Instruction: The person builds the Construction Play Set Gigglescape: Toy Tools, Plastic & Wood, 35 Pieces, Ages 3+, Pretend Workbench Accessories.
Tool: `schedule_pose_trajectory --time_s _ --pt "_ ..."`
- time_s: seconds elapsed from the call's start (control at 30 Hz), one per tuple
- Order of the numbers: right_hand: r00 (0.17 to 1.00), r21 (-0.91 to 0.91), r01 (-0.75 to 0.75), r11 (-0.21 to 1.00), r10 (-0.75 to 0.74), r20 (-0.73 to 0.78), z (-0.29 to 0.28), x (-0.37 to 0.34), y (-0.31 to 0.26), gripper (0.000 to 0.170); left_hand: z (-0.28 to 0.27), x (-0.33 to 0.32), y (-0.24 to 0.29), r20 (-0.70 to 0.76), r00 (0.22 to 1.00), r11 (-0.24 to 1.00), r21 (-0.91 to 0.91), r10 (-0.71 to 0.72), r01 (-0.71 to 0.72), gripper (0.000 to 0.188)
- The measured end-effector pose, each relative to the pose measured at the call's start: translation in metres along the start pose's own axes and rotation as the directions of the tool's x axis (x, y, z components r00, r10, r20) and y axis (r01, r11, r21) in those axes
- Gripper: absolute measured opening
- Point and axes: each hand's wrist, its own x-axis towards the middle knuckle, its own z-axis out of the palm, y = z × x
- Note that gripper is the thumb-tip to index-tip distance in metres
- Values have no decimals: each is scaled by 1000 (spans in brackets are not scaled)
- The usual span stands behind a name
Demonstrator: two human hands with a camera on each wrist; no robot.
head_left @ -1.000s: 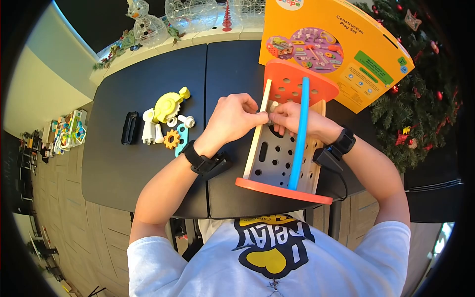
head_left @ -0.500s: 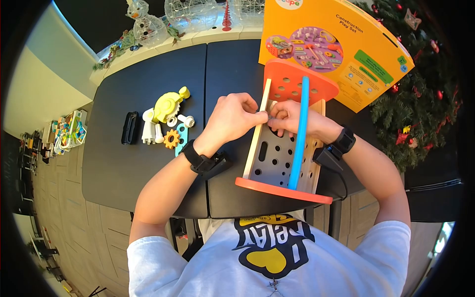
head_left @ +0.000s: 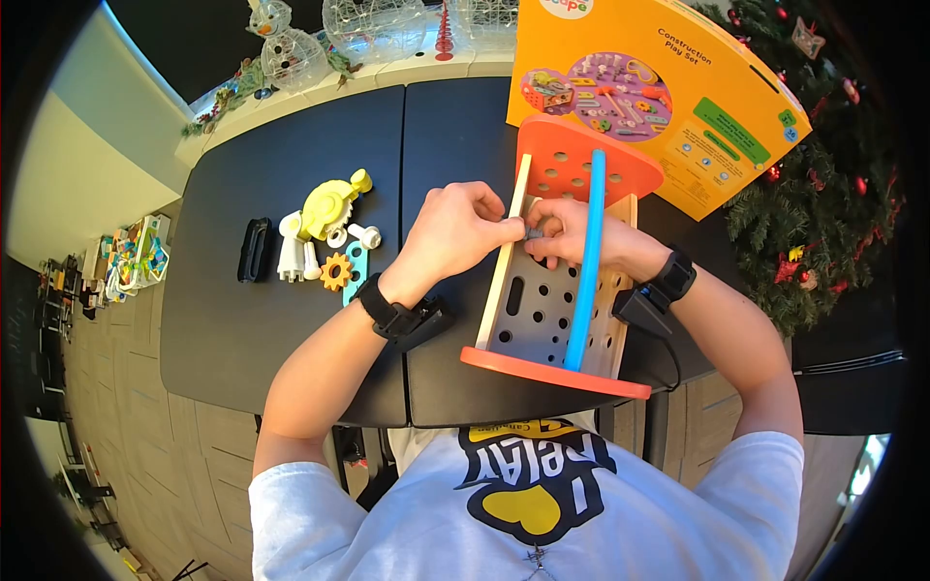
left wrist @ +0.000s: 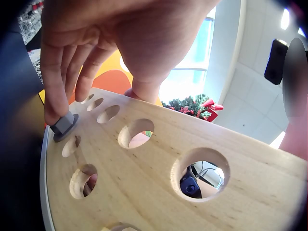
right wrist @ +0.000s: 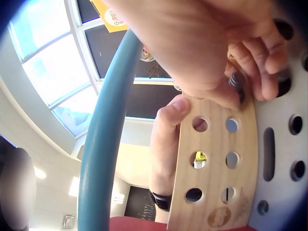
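A toy toolbox [head_left: 491, 320] with pale wooden sides, red ends and a blue handle bar [head_left: 587, 261] stands on the table. My left hand [head_left: 460, 230] is at its left wooden side panel [left wrist: 144, 168], thumb over the top edge. Its fingertips hold the hexagonal head of a grey bolt [left wrist: 63, 126] against the panel's outer face. Inside the box, my right hand [head_left: 572, 232] reaches under the handle. Its thumb and curled fingers are around the bolt's ridged grey end [right wrist: 236, 80], which they partly hide.
Left on the table lie a yellow and white toy tool [head_left: 327, 211], an orange gear [head_left: 337, 273], a teal strip [head_left: 357, 266] and a black case [head_left: 255, 250]. A yellow box [head_left: 668, 97] stands behind the toolbox, beside a decorated tree [head_left: 823, 194].
My right fingers have shifted slightly at the panel, and more of a grey piece now shows between the two hands. The left hand and the toolbox stay in place.
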Motion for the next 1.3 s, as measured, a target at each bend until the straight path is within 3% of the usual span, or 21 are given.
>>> schedule_pose_trajectory --time_s 0.17,0.27,0.37,0.47,0.77,0.87,0.97,1.07,1.1,1.17,1.2,1.23,1.3 --pt "994 9 -81 997 80 73 0 5 3 40 -1 -1 2 3 1000 1000 -4 -12 12 41" --pt "973 151 -228 962 221 62 -2 8 -1 40 -1 -1 2 9 1000 1000 -6 -9 9 41" --pt "968 183 -245 952 251 -12 0 2 -14 39 0 0 0 6 1000 1000 -7 -2 2 41" --pt "999 5 -29 1000 29 -37 3 -2 -6 38 0 0 1 2 1000 1000 -5 -4 4 40" --pt "999 -26 -32 999 31 -31 2 1 -7 38 -1 -1 3 8 1000 1000 -1 0 0 39" --pt "995 -15 -98 995 98 -29 0 -1 -14 40 -2 0 1 15 1000 1000 -7 -2 2 39" --pt "996 -233 -93 968 88 -31 -12 -4 -18 36 -5 -3 -2 14 1000 1000 -16 11 -11 42" --pt "971 -544 161 823 -231 -62 -29 -26 -7 36 -7 -17 3 -19 998 998 20 52 -51 40" --pt "937 -568 245 786 -342 -68 -37 -31 4 34 -8 -22 3 -50 972 973 -24 230 -231 39" --pt "833 -613 400 682 -549 -67 -46 -39 16 32 -12 -32 -1 -131 825 822 -92 550 -562 36" --pt "866 -589 349 729 -490 -94 -54 -51 10 29 -22 -37 -3 2 730 724 -126 684 -678 33" --pt "895 -562 297 772 -430 -118 -63 -68 -11 26 -31 -44 0 135 675 685 -241 725 -687 33" --pt "869 -342 220 913 -343 -357 -73 -81 -14 19 -40 -55 8 267 554 615 -331 788 -715 35"
